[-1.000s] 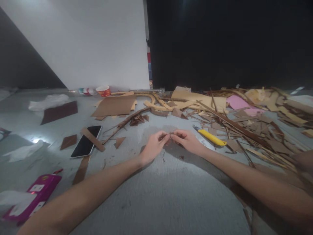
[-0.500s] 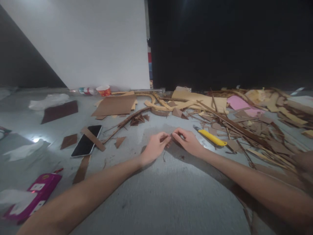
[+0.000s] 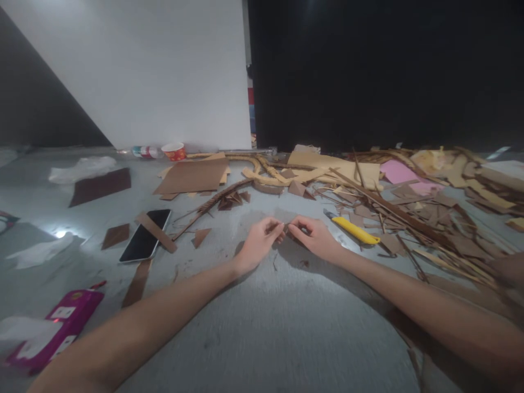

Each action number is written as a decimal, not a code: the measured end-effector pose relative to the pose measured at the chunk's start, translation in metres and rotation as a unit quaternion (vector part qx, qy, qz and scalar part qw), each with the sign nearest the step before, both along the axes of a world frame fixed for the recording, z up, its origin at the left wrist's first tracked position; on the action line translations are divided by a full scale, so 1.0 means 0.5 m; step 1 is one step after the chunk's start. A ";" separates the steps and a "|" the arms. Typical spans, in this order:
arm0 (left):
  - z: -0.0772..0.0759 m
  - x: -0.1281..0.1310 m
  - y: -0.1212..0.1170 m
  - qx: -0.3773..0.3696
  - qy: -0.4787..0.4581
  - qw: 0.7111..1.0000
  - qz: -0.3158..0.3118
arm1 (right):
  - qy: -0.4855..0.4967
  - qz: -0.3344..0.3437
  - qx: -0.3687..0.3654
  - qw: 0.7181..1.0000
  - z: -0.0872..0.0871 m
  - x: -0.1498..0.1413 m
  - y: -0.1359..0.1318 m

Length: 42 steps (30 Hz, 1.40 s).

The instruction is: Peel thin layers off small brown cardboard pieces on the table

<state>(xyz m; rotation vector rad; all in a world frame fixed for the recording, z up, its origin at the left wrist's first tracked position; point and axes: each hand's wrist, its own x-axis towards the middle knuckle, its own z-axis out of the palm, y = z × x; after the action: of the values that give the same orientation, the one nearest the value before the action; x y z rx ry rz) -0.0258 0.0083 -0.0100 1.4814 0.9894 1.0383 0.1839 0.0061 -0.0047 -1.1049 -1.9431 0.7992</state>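
My left hand (image 3: 262,240) and my right hand (image 3: 310,236) meet at the middle of the grey table (image 3: 262,327), fingertips almost touching. Both are closed in a pinch. Whatever lies between the fingers is too small and dark to make out. To the right of my right hand rests a yellow utility knife (image 3: 355,230), its blade pointing away to the left. A small brown triangle of paper (image 3: 201,237) lies left of my left hand. Beyond my hands sits a small pile of folded brown pieces (image 3: 231,201).
A phone (image 3: 143,240) with a brown strip across it lies on the left, near a magenta tissue pack (image 3: 67,325). A red paper cup (image 3: 174,152) stands at the back. Brown sheets (image 3: 191,176) and heaped scraps (image 3: 440,210) cover the far side and right.
My left fingers have shifted slightly, with the thumb and forefinger pulled a little apart from the right hand. My right hand has barely moved.
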 end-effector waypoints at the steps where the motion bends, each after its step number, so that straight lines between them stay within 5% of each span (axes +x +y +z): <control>1: 0.001 0.000 0.000 -0.001 0.003 1.000 0.000 | 0.001 0.001 -0.009 1.000 0.001 0.000 0.000; 14: 0.006 0.000 -0.005 -0.005 0.028 0.999 -0.040 | 0.011 0.019 -0.016 1.000 -0.001 0.001 0.004; 28: 0.005 0.001 -0.008 0.015 0.022 0.999 -0.018 | 0.040 0.017 -0.018 0.999 0.005 0.001 0.001; 34: 0.003 0.001 -0.006 0.006 0.003 1.000 0.010 | 0.088 -0.036 -0.002 0.995 -0.004 0.002 0.002; 42: 0.003 0.002 -0.004 0.000 -0.009 1.000 0.005 | 0.033 -0.015 0.028 0.999 -0.014 0.002 0.004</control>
<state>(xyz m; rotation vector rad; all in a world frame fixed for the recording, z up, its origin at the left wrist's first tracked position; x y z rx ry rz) -0.0250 0.0064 -0.0086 1.4656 0.9855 1.0571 0.1850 0.0079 -0.0115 -1.0584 -1.8789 0.7504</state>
